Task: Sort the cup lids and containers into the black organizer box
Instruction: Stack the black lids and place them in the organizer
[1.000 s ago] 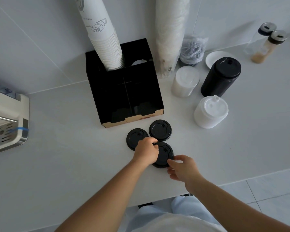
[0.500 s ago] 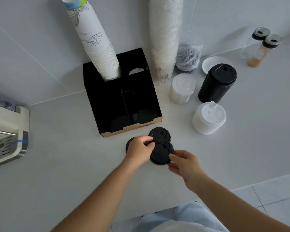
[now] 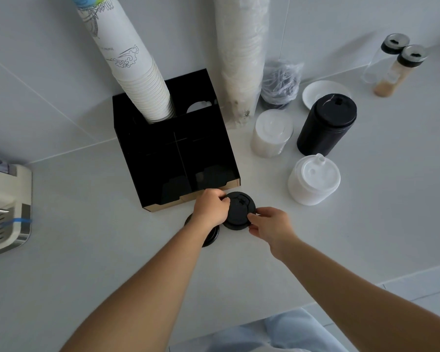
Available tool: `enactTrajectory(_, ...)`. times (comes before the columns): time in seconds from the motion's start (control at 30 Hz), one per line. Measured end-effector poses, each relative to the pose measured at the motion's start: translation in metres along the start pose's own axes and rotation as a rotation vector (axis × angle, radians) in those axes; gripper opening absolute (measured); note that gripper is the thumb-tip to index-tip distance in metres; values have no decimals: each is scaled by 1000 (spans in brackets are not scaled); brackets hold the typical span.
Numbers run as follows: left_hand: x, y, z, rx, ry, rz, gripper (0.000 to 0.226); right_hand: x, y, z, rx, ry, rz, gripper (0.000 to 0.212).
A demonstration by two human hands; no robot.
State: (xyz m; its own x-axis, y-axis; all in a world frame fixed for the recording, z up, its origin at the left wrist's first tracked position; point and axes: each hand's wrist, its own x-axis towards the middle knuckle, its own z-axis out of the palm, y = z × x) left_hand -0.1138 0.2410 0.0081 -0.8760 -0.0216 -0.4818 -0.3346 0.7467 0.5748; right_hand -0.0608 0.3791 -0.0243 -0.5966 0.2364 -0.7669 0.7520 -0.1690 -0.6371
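Note:
A black cup lid (image 3: 239, 210) sits just in front of the black organizer box (image 3: 168, 148), stacked over another lid. My left hand (image 3: 210, 208) grips its left edge and my right hand (image 3: 271, 224) pinches its right edge. A further black lid (image 3: 212, 236) lies partly hidden under my left wrist. To the right stand a white lid stack (image 3: 314, 179), a clear lid stack (image 3: 272, 133) and a black lid stack (image 3: 327, 124). A tall stack of white paper cups (image 3: 135, 72) leans out of the box's back left compartment.
A wrapped sleeve of cups (image 3: 239, 59) leans on the wall beside the box. Behind the stacks are a plastic bag (image 3: 280, 82), a white saucer (image 3: 320, 92) and two shaker bottles (image 3: 396, 69). A coffee machine tray (image 3: 5, 212) is at the left edge.
Both hands slid the near lid away from me onto the lid by the box front, and my right hand closed onto its right edge.

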Motion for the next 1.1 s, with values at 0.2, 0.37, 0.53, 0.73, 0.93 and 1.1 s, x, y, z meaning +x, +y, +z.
enactTrajectory(0.2,1,4,7,-7,-21,-38,25,3,-4,-5,5,-21,62,3)
enactTrajectory(0.37,-8,7,6,-122,3,-48,28,1,-8,-17,45,-54,72,12)
enactTrajectory(0.53,-37,-8,8,-281,73,-81,29,-12,-10,-36,-21,-154,16,11)
enactTrajectory(0.73,-68,-48,16,-535,74,-208,26,-22,-10,-32,-202,-188,-36,22)
enactTrajectory(0.93,-79,-74,0,-622,208,-224,26,-31,0,-3,-273,-302,-23,36)
enactTrajectory(1.1,-66,-84,-23,-558,233,-207,29,-37,-1,26,-281,-301,-51,26)
